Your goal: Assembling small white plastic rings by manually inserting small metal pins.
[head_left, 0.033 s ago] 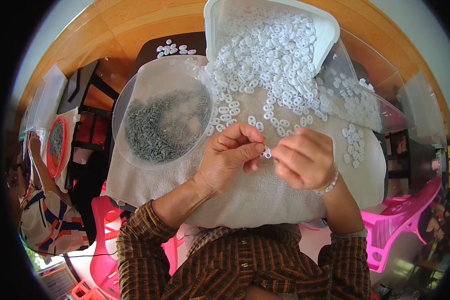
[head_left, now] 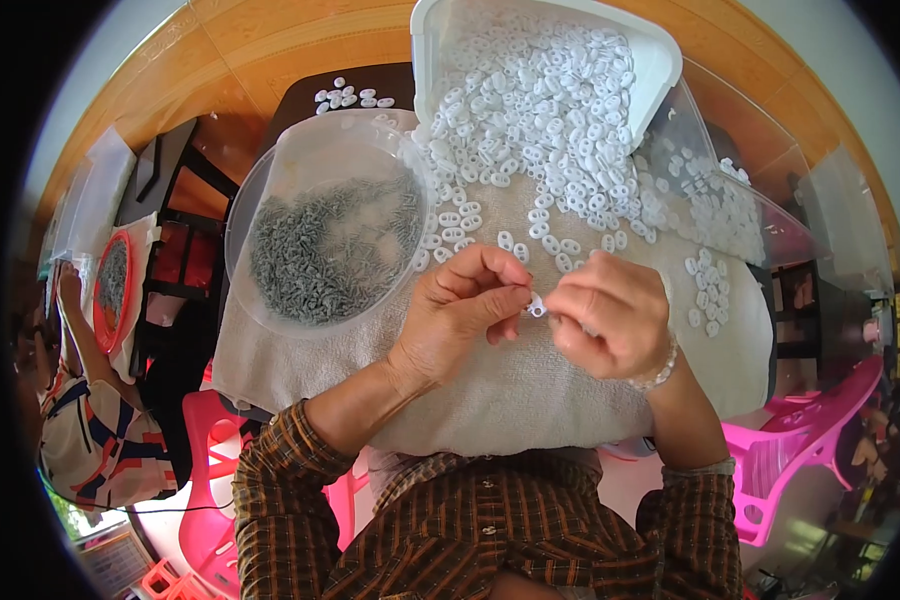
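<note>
Thumb and forefinger of my left hand (head_left: 470, 303) pinch a small white two-holed plastic piece (head_left: 537, 308) in front of me. Right beside it is my right hand (head_left: 612, 318), fingers curled together; anything between its fingertips is too small or hidden to make out. A round clear tub (head_left: 251, 298) on the left holds a heap of small grey screws (head_left: 305, 265). Beyond my hands, a white bin (head_left: 670, 50) lies open toward me, and many white two-holed pieces (head_left: 560, 120) spill from it onto the beige towel (head_left: 490, 410).
A clear plastic box (head_left: 710, 200) with more white pieces stands at the right, near a small group of loose ones (head_left: 708, 290). Pink plastic chairs (head_left: 805, 440) flank the table. At far left another person's arm (head_left: 85, 320) is by a red tray (head_left: 125, 300).
The fingers of my right hand have shifted slightly beside the white piece. My left hand keeps its pinch almost unmoved.
</note>
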`<state>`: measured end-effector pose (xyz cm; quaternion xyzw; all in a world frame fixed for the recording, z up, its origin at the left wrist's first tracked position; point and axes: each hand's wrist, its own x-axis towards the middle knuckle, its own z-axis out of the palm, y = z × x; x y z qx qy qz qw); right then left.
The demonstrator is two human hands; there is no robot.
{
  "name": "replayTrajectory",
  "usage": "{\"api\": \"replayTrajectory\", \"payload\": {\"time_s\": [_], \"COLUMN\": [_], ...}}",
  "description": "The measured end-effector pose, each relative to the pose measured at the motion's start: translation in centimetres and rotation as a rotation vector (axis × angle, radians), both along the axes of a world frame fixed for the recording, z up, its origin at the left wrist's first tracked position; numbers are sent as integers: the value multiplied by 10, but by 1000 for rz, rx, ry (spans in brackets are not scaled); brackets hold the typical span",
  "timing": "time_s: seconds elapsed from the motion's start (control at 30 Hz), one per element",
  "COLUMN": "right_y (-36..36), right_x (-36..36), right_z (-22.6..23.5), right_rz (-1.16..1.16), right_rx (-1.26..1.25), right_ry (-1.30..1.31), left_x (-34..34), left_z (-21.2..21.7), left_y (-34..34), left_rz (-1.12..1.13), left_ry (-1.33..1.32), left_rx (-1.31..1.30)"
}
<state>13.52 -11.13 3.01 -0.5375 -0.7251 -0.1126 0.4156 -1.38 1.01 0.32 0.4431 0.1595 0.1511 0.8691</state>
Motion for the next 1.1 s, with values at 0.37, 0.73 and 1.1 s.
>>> {"api": "replayTrajectory", "payload": {"time_s": [0.37, 0.73, 1.1], "right_y": [-5, -7, -7], "right_x": [-11, -11, -10], "right_z": [4, 9, 9], "right_rz": [-111, -111, -50], "right_rx": [-414, -387, -519], "right_ry": [608, 651, 855], "left_x": [-2, -2, -2], "left_z": [6, 7, 6], "left_y": [0, 1, 2], "left_rz": [-24, -190, -216], "left_ry": [-19, 45, 79], "left_rx": [201, 196, 199]}}
